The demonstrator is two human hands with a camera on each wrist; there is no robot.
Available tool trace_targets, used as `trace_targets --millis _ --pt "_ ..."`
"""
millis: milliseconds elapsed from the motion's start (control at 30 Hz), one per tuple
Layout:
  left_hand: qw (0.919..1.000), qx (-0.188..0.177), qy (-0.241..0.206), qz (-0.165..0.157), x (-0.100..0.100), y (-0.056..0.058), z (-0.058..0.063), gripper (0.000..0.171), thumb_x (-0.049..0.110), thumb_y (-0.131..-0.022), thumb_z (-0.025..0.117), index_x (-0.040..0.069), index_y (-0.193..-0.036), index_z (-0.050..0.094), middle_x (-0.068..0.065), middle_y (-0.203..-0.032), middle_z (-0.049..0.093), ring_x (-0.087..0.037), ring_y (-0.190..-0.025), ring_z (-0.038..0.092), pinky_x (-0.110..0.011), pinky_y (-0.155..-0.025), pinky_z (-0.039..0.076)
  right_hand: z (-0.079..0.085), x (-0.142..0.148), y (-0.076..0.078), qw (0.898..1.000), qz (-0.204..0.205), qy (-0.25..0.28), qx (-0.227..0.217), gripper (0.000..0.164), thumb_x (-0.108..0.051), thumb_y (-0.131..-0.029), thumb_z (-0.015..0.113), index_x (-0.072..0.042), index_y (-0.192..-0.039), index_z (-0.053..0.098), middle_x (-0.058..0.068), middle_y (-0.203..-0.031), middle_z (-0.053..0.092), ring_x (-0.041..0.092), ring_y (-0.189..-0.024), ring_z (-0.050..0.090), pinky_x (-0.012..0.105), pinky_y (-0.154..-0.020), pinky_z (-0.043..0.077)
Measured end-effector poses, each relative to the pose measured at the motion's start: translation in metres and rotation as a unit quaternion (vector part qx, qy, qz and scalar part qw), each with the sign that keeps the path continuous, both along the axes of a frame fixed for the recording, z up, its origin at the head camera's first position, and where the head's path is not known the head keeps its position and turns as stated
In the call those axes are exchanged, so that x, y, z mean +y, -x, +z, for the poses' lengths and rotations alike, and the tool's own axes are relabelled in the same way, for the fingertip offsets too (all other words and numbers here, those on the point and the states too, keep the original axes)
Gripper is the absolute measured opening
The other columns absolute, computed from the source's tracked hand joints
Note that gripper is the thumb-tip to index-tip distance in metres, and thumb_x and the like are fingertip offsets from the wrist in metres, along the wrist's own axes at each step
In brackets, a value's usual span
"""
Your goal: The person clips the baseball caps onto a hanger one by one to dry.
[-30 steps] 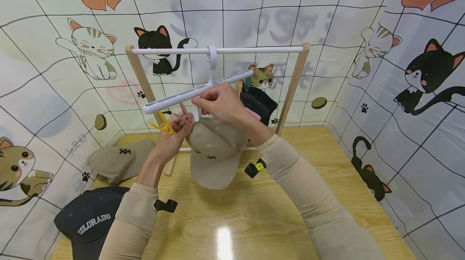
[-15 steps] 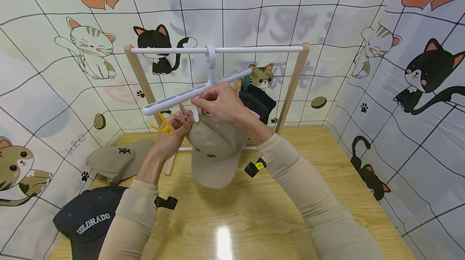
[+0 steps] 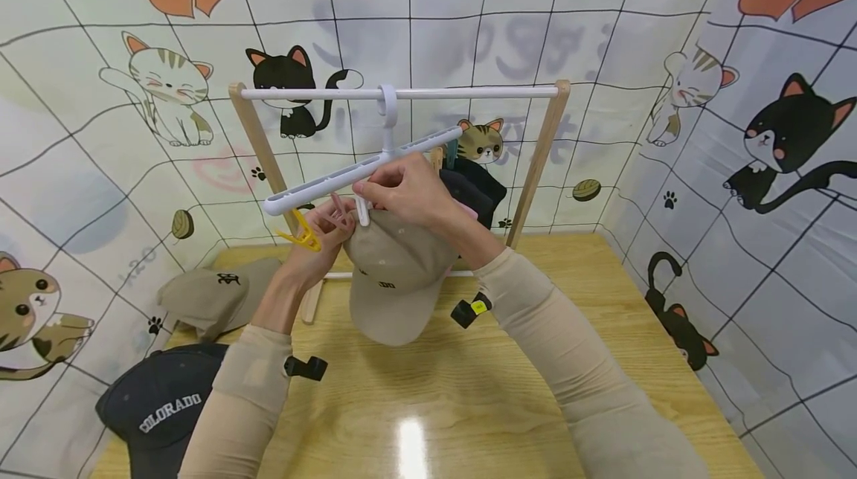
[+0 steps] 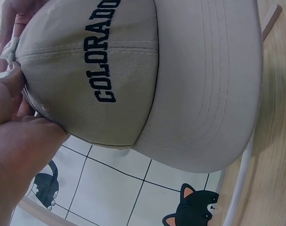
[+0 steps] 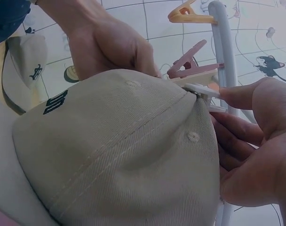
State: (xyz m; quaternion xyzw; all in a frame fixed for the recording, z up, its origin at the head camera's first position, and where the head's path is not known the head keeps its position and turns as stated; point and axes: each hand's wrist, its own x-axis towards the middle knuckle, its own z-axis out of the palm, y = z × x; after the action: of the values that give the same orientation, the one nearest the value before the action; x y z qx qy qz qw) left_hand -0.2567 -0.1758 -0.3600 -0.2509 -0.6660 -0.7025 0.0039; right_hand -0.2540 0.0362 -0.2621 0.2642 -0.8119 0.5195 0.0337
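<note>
My right hand (image 3: 411,185) pinches the white clip (image 3: 362,211) between thumb and fingers. My left hand (image 3: 320,241) grips the fabric of the beige cap (image 3: 402,271) at the left of its crown. The hands are close together, one on each side of the crown's top. The cap is positioned beneath the hanger (image 3: 335,180), visor downward; its front lettering reads COLORADO in the left wrist view. The clip meets the fabric at the crown's top; I cannot tell whether it bites.

The hanger hooks over the white bar (image 3: 469,93) of the rack and slopes down to the left. Along it, from the left end, sit the yellow clip (image 5: 192,19), the pink clip (image 5: 185,60) and the white clip. Dark caps (image 3: 472,189) are located behind my right hand. On the left of the surface (image 3: 535,375) lie a second beige cap (image 3: 221,293) and, nearer me, a navy cap (image 3: 164,390).
</note>
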Motion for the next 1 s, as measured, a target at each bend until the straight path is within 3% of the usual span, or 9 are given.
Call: trace_targets --millis 400,633,1000 --pt "0.9997 -0.008 -0.024 0.004 0.0023 -0.0008 0.005 0.014 0.013 -0.105 0.06 0.012 -0.116 0.068 0.006 -0.108 0.067 -0.004 -0.096 0.057 -0.016 -0.076 0.049 -0.0002 0.0001 -0.0007 1.0 0.008 0.002 0.006 0.021 -0.034 -0.094 0.077 -0.017 -0.083 0.082 0.001 -0.077 0.076 0.012 -0.072 0.064 0.026 -0.063 0.05" --pt "0.9998 0.007 -0.002 0.02 0.0018 -0.0014 0.0035 0.013 0.019 -0.105 0.061 0.014 -0.114 0.068 0.007 -0.099 0.061 -0.006 -0.091 0.052 -0.018 -0.073 0.045 0.0005 0.0009 -0.0017 1.0 0.003 -0.014 0.013 0.022 -0.036 -0.093 0.077 -0.017 -0.084 0.081 0.0 -0.078 0.075 0.012 -0.074 0.061 0.027 -0.064 0.046" --pt "0.9998 -0.005 -0.018 0.0 0.0016 0.0005 0.0019 0.012 0.013 -0.105 0.06 0.016 -0.114 0.067 0.009 -0.107 0.066 -0.003 -0.099 0.055 -0.018 -0.085 0.048 0.0028 0.0039 -0.0059 1.0 0.011 -0.029 0.006 0.02 -0.035 -0.092 0.078 -0.017 -0.083 0.078 0.0 -0.082 0.075 0.013 -0.075 0.062 0.027 -0.064 0.046"
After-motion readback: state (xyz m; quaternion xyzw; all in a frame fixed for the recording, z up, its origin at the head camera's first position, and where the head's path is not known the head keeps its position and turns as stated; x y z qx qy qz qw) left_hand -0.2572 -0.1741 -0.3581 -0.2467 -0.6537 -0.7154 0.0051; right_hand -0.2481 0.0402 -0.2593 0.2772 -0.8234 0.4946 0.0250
